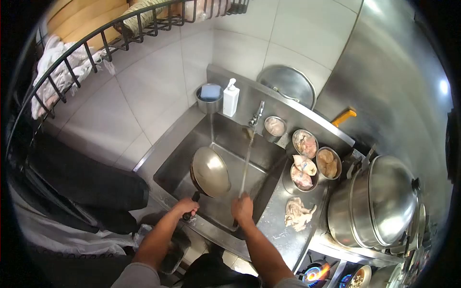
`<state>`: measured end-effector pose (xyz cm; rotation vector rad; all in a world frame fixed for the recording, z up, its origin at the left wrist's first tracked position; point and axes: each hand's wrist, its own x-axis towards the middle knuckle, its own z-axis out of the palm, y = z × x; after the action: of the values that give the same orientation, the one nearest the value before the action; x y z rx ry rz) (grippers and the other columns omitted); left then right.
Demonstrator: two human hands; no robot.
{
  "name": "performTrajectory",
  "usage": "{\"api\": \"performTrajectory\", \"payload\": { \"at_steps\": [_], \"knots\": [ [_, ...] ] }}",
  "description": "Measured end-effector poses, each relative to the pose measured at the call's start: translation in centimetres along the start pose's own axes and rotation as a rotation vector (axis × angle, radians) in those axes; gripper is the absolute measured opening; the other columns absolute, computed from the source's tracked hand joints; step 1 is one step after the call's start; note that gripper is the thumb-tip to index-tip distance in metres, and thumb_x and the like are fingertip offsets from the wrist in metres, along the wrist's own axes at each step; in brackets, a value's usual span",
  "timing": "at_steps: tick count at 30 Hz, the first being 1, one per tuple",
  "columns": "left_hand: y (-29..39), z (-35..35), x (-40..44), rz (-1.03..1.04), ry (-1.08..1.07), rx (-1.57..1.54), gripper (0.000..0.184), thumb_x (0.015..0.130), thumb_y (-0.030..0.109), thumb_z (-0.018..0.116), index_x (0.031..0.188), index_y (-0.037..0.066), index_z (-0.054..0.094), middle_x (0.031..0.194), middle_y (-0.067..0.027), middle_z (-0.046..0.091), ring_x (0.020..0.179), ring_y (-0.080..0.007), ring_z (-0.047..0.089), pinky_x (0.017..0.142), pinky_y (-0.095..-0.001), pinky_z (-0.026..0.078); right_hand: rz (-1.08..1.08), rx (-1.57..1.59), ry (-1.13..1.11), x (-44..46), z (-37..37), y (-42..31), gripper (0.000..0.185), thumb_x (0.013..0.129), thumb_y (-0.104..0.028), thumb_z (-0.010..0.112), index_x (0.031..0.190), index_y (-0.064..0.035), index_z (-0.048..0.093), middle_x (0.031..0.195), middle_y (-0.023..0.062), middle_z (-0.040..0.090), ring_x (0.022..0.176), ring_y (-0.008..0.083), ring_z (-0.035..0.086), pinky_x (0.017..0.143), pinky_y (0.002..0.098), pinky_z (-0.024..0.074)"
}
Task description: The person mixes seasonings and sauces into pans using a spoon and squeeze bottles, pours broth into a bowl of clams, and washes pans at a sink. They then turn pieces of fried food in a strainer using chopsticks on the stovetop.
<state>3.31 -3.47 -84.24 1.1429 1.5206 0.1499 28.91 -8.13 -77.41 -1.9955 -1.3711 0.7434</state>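
My left hand (186, 208) is closed around the black handle (193, 204) of a round metal pan (212, 172), tilted over the sink (240, 158). To its right, my right hand (242, 209) is closed on a long, thin, pale length (248, 161) that reaches up toward the tap (258, 114). Whether this is a hose or a rod I cannot tell. A short dark end shows just below that hand. Some of the pan's underside is hidden.
Metal bowls of raw meat (302, 177) and a loose pale piece of meat (298, 214) sit on the right counter. Beyond stands a big steamer pot (374, 206), near a lit burner (314, 273). A soap bottle (231, 98) and lid (288, 85) stand behind the sink.
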Motion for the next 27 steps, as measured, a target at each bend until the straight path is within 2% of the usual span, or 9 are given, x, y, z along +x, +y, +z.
{"api": "performTrajectory", "payload": {
  "at_steps": [2,4,5,7,8,12,18,23,27],
  "knots": [
    [-0.1,1.1,0.5,0.030,-0.040,-0.056,0.022,0.076,0.021,0.065,0.064,0.003,0.060,0.057,-0.0081,0.060,0.049,-0.0159,0.056,0.049,-0.0303,0.042,0.056,0.044,0.102,-2.4,0.8,2.3,0.024,0.079,-0.016,0.058,0.087,0.0064,0.058,0.082,0.0291,0.063,0.082,0.0441,0.064,0.071,0.0456,0.0505],
    [1.3,2.1,0.2,0.045,-0.088,-0.104,0.022,0.077,0.018,0.063,0.062,0.003,0.057,0.056,-0.0069,0.058,0.047,-0.0162,0.055,0.047,-0.0322,0.042,-0.019,0.170,0.121,-4.3,-0.4,4.2,0.019,0.079,-0.015,0.058,0.084,0.0037,0.058,0.073,0.0213,0.065,0.062,0.0330,0.065,0.054,0.0398,0.0503],
    [2.4,2.4,-0.2,0.062,-0.127,-0.145,0.023,0.078,0.016,0.062,0.060,0.004,0.054,0.055,-0.0057,0.056,0.046,-0.0166,0.053,0.045,-0.0340,0.042,-0.016,0.165,0.117,-4.4,-1.6,4.8,0.019,0.079,-0.015,0.058,0.084,0.0037,0.058,0.073,0.0213,0.065,0.062,0.0330,0.065,0.054,0.0398,0.0503],
    [4.9,3.2,-1.0,0.058,-0.145,-0.125,0.024,0.079,0.017,0.061,0.060,0.006,0.052,0.054,-0.0050,0.054,0.045,-0.0157,0.051,0.045,-0.0332,0.041,0.378,0.765,-0.272,-5.1,-5.6,3.5,0.010,0.080,-0.011,0.059,0.083,-0.0016,0.058,0.064,0.0091,0.060,0.045,0.0169,0.054,0.039,0.0314,0.0416],
    [4.5,3.9,0.1,0.086,-0.226,-0.228,0.022,0.078,0.019,0.062,0.061,0.007,0.054,0.053,-0.0044,0.054,0.045,-0.0154,0.051,0.044,-0.0331,0.041,0.493,0.939,-0.235,-5.4,-6.3,2.6,0.005,0.081,-0.010,0.060,0.082,-0.0059,0.057,0.059,0.0024,0.053,0.039,0.0092,0.044,0.033,0.0244,0.0319],
    [4.2,6.7,2.2,0.027,-0.437,-0.563,0.020,0.077,0.020,0.063,0.064,0.008,0.053,0.052,-0.0025,0.050,0.045,-0.0144,0.049,0.042,-0.0323,0.043,0.592,1.033,-0.305,-6.1,-7.8,2.5,0.011,0.084,-0.012,0.061,0.082,-0.0035,0.056,0.060,0.0025,0.054,0.040,0.0105,0.046,0.035,0.0266,0.0340],
    [5.2,10.3,0.7,-0.032,-0.432,-0.488,0.022,0.078,0.020,0.063,0.063,0.011,0.050,0.054,-0.0011,0.050,0.044,-0.0131,0.047,0.042,-0.0314,0.042,0.501,0.829,-0.135,-3.5,-2.6,2.8,0.012,0.083,-0.009,0.062,0.074,-0.0028,0.056,0.060,0.0046,0.056,0.041,0.0123,0.048,0.036,0.0286,0.0360],
    [5.2,9.4,1.5,-0.073,-0.487,-0.521,0.022,0.079,0.019,0.061,0.062,0.011,0.049,0.054,-0.0009,0.048,0.046,-0.0125,0.046,0.043,-0.0306,0.041,0.459,0.576,-0.391,-6.3,-5.9,4.5,0.009,0.081,-0.006,0.060,0.073,-0.0015,0.059,0.056,0.0067,0.056,0.042,0.0145,0.051,0.038,0.0290,0.0382],
    [3.6,8.7,2.6,-0.094,-0.564,-0.554,0.021,0.079,0.018,0.059,0.063,0.011,0.048,0.055,-0.0009,0.046,0.047,-0.0126,0.046,0.043,-0.0304,0.039,0.354,0.451,-0.311,-7.5,-5.4,7.9,0.014,0.081,-0.009,0.062,0.071,0.0006,0.058,0.054,0.0066,0.055,0.042,0.0156,0.052,0.039,0.0291,0.0398]
  ]
}}
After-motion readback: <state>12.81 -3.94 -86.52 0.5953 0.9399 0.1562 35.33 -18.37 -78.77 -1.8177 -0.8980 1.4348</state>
